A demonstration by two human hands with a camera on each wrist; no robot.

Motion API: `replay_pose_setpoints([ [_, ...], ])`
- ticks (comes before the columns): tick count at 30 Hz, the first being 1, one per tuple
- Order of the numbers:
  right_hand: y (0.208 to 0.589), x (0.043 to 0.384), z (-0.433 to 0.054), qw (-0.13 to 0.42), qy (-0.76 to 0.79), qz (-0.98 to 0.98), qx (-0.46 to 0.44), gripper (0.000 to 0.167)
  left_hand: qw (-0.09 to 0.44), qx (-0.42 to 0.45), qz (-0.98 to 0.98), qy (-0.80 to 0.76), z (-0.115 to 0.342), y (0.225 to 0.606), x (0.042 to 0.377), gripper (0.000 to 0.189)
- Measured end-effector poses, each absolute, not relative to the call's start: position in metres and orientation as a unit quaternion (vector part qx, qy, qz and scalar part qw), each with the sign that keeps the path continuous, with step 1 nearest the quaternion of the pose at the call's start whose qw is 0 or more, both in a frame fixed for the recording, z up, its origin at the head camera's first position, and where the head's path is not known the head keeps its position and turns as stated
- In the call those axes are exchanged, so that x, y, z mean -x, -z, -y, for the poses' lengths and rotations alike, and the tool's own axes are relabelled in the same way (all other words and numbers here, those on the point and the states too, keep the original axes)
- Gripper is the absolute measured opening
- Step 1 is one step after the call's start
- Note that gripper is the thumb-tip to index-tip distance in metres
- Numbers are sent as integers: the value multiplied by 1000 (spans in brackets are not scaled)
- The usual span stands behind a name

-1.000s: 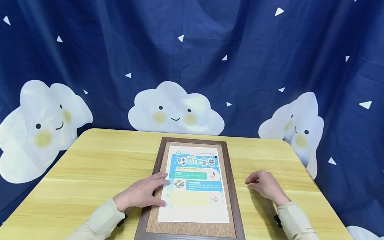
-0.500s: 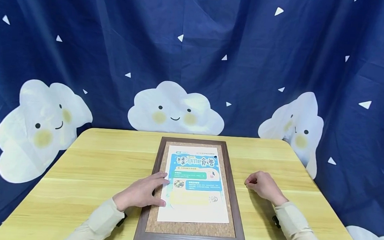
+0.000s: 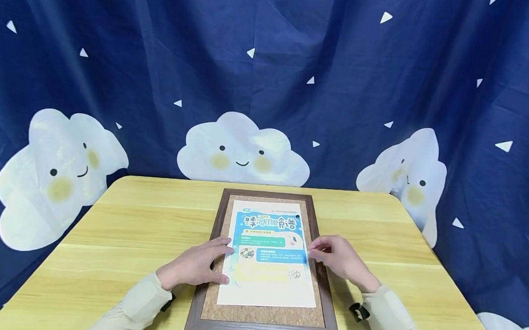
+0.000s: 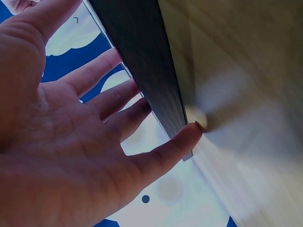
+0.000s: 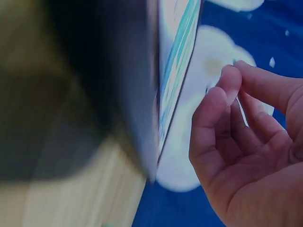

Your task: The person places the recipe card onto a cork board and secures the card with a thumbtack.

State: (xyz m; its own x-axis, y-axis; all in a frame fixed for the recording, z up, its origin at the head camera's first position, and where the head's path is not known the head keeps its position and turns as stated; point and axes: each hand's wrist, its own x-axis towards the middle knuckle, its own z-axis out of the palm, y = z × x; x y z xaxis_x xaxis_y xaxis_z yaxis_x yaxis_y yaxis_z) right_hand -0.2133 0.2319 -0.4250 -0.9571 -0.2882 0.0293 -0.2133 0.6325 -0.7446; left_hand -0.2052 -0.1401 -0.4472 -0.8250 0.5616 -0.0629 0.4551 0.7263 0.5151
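Observation:
A printed paper sheet (image 3: pixel 265 295) lies on a cork board (image 3: pixel 262 315) with a dark brown frame. One black pushpin (image 3: pixel 297 216) sticks at the sheet's upper right. My left hand (image 3: pixel 195 264) reaches over the board's left side, spread fingertips resting at the sheet's left edge. In the left wrist view its fingers (image 4: pixel 128 118) extend straight across the frame's side. Over the sheet's right edge, my right hand (image 3: pixel 342 259) holds thumb and index finger pinched together. The right wrist view shows a tiny teal tip (image 5: pixel 234 61) by those fingertips; most of it is hidden.
The board lies on a light wooden table (image 3: pixel 104 256), with bare wood to its left and right. Behind the table's far edge hangs a dark blue curtain (image 3: pixel 282 30) with clouds and small white triangles.
My right hand has moved left from the tabletop to the sheet's right edge, its fingers still pinched. My left hand and the board have stayed in place.

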Motion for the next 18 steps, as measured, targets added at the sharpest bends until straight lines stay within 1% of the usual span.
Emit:
replay_pose_setpoints([
  [6, 427, 203, -183, 120, 472, -854, 182, 9, 112, -268, -923, -252, 139, 447, 204, 69],
  [10, 426, 199, -151, 165, 501, -827, 197, 11, 105, -273, -924, -246, 140, 448, 204, 70],
  [18, 424, 199, -103, 200, 488, -820, 223, 7, 98, -279, -925, -240, 140, 447, 205, 70],
])
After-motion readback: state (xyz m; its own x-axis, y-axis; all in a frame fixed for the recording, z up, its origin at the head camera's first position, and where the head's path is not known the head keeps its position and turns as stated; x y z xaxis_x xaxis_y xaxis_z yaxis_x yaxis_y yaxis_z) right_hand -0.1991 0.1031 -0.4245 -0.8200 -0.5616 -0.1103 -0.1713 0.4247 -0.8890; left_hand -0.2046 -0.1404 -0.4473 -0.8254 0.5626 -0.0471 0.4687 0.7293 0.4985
